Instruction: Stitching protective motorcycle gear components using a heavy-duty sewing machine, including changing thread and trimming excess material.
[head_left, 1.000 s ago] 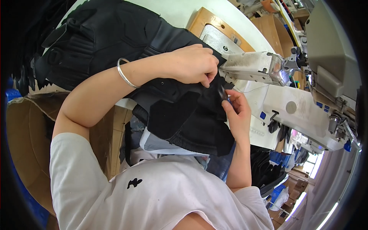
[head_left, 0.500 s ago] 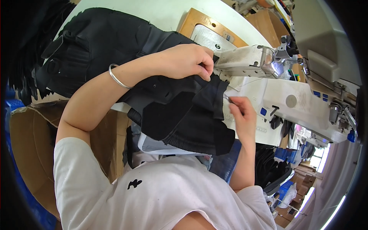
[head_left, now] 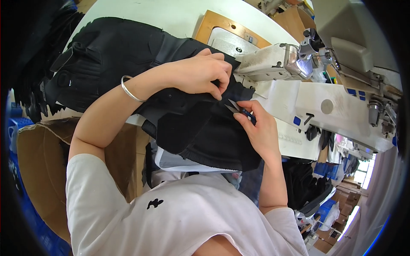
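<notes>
A large black sewn fabric piece spreads across the work table and over its near edge. My left hand rests on it with the fingers curled and thumb and fingertip pinching the cloth near a seam. Between the thumb and fingers of my right hand is a pair of thread snips. Their two pointed blades are apart and point at the cloth just beside my left fingertips. Any thread between the blades is too fine to make out.
A sewing machine stands just beyond the fabric, its lamp lit. Behind my left hand lies a wooden-framed metal plate set in the pale table. An open cardboard box stands at the left, near hanging black material.
My right hand has moved left from beside the machine to the fabric, bringing the snips near my left fingertips. My left hand has shifted slightly left and down with the cloth.
</notes>
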A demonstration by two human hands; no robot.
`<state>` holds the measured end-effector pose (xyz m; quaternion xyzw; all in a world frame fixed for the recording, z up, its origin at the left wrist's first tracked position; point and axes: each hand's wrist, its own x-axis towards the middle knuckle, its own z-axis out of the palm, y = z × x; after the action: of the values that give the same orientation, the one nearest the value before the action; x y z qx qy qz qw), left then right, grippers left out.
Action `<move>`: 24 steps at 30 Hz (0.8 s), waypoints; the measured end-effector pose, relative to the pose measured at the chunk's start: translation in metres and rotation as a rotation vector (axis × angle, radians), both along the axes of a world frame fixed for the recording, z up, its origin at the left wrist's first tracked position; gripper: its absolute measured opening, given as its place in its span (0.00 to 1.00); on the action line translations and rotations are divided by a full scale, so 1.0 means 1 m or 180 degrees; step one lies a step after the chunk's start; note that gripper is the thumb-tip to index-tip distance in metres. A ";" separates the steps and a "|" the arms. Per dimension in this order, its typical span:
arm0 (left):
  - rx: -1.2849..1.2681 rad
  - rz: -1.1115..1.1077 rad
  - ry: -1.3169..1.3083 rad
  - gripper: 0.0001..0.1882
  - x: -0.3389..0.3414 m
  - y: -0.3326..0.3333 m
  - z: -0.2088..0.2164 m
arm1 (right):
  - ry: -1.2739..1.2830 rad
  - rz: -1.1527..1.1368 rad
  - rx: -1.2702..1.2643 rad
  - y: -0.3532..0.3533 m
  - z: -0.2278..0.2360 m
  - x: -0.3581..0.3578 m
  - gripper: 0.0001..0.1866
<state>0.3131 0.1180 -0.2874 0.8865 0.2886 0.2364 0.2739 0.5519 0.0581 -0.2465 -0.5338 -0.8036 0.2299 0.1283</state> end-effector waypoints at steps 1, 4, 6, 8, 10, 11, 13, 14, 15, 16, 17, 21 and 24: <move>-0.0011 0.0009 0.0005 0.06 -0.001 0.000 -0.001 | 0.0005 0.0009 -0.0011 0.002 -0.002 -0.003 0.14; -0.0196 0.0082 0.0016 0.05 -0.002 0.001 -0.004 | 0.0070 0.0043 -0.0018 0.005 -0.007 -0.011 0.13; -0.0209 0.0155 -0.0108 0.05 -0.001 0.001 -0.004 | 0.0102 0.0078 0.0014 0.008 -0.009 -0.017 0.13; -0.0090 0.0171 -0.0116 0.04 0.002 0.001 -0.005 | 0.0041 0.0119 0.0029 0.010 -0.012 -0.018 0.13; 0.0021 0.0198 -0.0121 0.04 0.004 0.002 -0.008 | -0.0018 0.0171 0.0036 0.010 -0.017 -0.014 0.13; -0.0247 0.0215 -0.0360 0.03 0.005 0.006 -0.009 | 0.0279 0.0080 -0.0072 0.011 -0.019 -0.006 0.13; -0.0527 0.0251 -0.0576 0.02 0.000 0.010 -0.010 | 0.0599 0.0004 -0.0194 0.012 -0.025 0.014 0.13; -0.0367 0.0801 -0.0811 0.02 -0.004 0.011 -0.011 | 0.0856 -0.0358 -0.0305 0.010 -0.027 0.030 0.13; -0.0179 0.1311 -0.1076 0.03 -0.006 0.016 -0.010 | 0.1088 -0.0749 -0.0378 0.009 -0.025 0.050 0.14; 0.0871 0.1350 -0.0562 0.08 -0.020 0.024 -0.012 | 0.1020 -0.0930 -0.0206 0.008 -0.025 0.070 0.14; 0.0889 0.1342 -0.0563 0.08 -0.021 0.025 -0.015 | 0.0943 -0.1124 -0.0028 0.008 -0.027 0.092 0.14; 0.1881 0.2178 -0.0005 0.22 -0.028 0.026 -0.013 | -0.0124 -0.1805 0.0926 0.007 -0.041 0.166 0.15; -0.0001 0.1551 0.0236 0.29 -0.031 0.033 -0.002 | -0.1022 -0.1732 0.1870 0.005 -0.061 0.185 0.17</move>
<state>0.2819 0.1509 -0.2891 0.7987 0.5037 0.2628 0.1981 0.7366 0.0636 -0.3071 -0.6961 -0.6746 -0.1369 0.2041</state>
